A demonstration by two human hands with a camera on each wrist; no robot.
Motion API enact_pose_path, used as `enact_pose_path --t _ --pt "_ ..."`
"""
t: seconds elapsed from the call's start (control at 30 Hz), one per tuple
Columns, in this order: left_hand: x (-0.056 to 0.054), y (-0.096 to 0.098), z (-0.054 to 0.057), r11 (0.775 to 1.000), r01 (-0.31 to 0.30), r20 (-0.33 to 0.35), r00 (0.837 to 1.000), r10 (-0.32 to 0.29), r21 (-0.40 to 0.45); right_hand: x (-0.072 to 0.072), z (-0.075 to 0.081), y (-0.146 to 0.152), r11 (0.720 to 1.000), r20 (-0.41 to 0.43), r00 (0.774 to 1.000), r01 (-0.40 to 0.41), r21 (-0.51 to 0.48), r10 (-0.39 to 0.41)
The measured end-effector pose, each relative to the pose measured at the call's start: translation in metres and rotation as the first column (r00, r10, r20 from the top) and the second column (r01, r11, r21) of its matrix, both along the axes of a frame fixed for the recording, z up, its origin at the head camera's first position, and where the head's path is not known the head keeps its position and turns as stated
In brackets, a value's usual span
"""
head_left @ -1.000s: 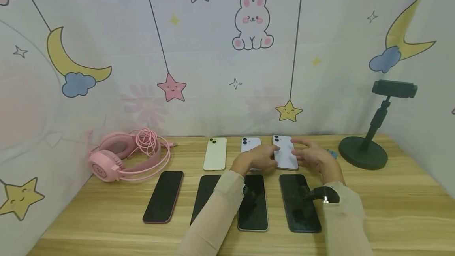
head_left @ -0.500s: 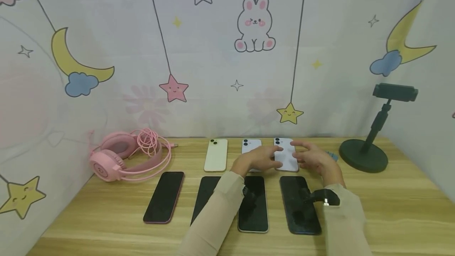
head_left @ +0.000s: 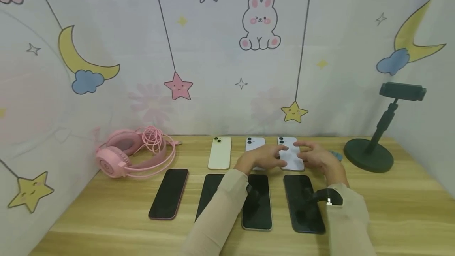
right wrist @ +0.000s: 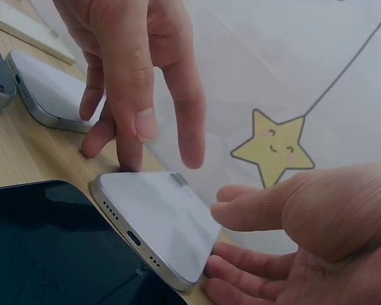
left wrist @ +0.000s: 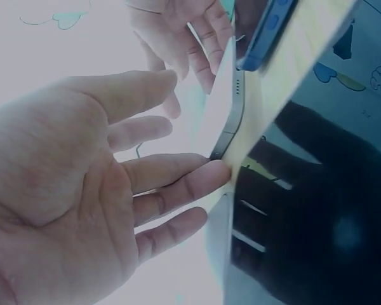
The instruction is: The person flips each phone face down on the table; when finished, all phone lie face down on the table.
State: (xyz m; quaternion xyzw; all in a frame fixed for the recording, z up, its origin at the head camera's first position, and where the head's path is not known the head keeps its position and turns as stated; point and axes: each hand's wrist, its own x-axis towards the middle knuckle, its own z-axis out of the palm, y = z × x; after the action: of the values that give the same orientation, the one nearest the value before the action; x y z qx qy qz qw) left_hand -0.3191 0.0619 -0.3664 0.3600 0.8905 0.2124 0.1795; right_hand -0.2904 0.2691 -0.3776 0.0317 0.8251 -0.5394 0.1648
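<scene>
A pale lavender phone (head_left: 293,159) lies back side up in the far row, camera lenses at its upper left. My left hand (head_left: 264,157) reaches it from the left, two fingertips overlapping its back. On the other side, my right hand (head_left: 320,160) has its fingertips at the phone's right edge. The right wrist view shows the phone (right wrist: 159,222) flat between both hands, its charging port toward me. There the thumb of my right hand (right wrist: 317,219) is raised above the edge. In the left wrist view, fingers of my left hand (left wrist: 57,159) extend loosely to the phone's side.
Another pale phone (head_left: 255,143) and a cream phone (head_left: 219,154) lie to the left in that row. Several dark-screened phones, one (head_left: 303,204) below my right hand, line the front. Pink headphones (head_left: 117,157) sit left, a dark green stand (head_left: 369,155) right, a small blue object (head_left: 335,155) nearby.
My left fingertips have shifted slightly right, over the lavender phone's back. The head view has swung a little left. My right hand and the phones have otherwise stayed put.
</scene>
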Motion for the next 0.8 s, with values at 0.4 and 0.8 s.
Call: enact_pose_path --t 0.4,0.8 --pt "0.01 -0.016 0.029 0.993 0.089 0.054 0.994 -0.093 0.075 0.005 0.021 -0.005 0.999 -0.101 0.994 0.033 0.035 -0.03" --pt "0.031 -0.05 0.047 0.998 0.063 -0.083 0.995 -0.062 0.004 0.015 0.052 -0.045 0.995 -0.266 0.964 0.004 0.1 0.023"
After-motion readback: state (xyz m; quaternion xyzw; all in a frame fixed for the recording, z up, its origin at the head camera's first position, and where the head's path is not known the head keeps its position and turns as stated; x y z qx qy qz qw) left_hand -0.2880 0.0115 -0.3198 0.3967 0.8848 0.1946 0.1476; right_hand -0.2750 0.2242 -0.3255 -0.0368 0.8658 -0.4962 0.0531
